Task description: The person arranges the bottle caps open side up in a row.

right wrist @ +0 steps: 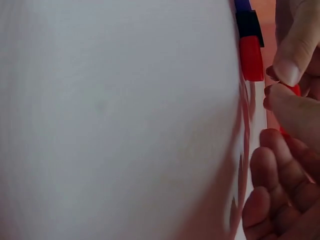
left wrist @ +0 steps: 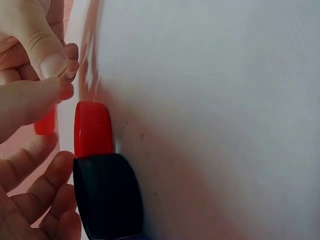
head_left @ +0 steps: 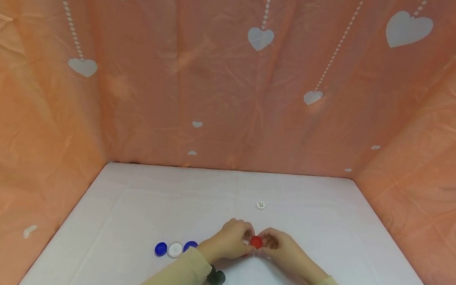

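In the head view, my left hand (head_left: 234, 239) and right hand (head_left: 282, 251) meet over the white table and pinch one red bottle cap (head_left: 256, 242) between their fingertips. The left wrist view shows that cap (left wrist: 45, 121) raised off the table, partly behind the fingers. Another red cap (left wrist: 93, 129) stands on the table beneath the hands, touching a wider dark cap (left wrist: 107, 197). The right wrist view shows this red cap (right wrist: 251, 58) in line with the dark one and a blue cap (right wrist: 243, 5).
Left of the hands lie a blue cap (head_left: 161, 249), a white cap (head_left: 175, 250) and another blue cap (head_left: 190, 245), partly covered by the left arm. A small white disc (head_left: 260, 205) with dark marks lies farther back. Orange cloth with hearts (head_left: 223, 93) walls the table.
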A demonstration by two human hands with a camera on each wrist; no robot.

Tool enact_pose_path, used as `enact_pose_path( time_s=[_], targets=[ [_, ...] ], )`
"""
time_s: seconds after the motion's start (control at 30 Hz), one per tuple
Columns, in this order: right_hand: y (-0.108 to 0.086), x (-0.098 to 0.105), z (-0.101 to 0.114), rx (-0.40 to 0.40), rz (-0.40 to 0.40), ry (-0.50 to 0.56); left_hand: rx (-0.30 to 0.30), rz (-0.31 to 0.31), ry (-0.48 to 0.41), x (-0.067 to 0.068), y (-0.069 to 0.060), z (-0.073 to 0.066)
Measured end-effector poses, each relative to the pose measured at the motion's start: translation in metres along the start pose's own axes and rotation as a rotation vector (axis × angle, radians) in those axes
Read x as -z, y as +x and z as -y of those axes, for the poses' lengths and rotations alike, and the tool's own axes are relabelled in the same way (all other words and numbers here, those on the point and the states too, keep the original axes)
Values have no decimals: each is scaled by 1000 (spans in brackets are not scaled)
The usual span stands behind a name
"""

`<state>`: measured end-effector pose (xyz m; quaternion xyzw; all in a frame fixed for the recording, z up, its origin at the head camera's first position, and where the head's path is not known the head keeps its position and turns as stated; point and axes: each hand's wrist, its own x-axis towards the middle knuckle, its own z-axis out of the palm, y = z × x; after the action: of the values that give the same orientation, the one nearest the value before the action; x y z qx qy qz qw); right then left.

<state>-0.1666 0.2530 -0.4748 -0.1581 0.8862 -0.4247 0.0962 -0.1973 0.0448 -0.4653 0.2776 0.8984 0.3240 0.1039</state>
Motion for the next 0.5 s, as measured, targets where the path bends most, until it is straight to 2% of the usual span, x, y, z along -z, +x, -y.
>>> enact_pose_path(
  time_s=[0.23, 0.5],
  targets=[
    [2, -3, 0, 13, 30, -80, -18, 10, 96, -3, -3, 0],
    [1, -3, 3, 0, 77, -100, -4, 46, 133, -7, -5, 0]
  ],
)
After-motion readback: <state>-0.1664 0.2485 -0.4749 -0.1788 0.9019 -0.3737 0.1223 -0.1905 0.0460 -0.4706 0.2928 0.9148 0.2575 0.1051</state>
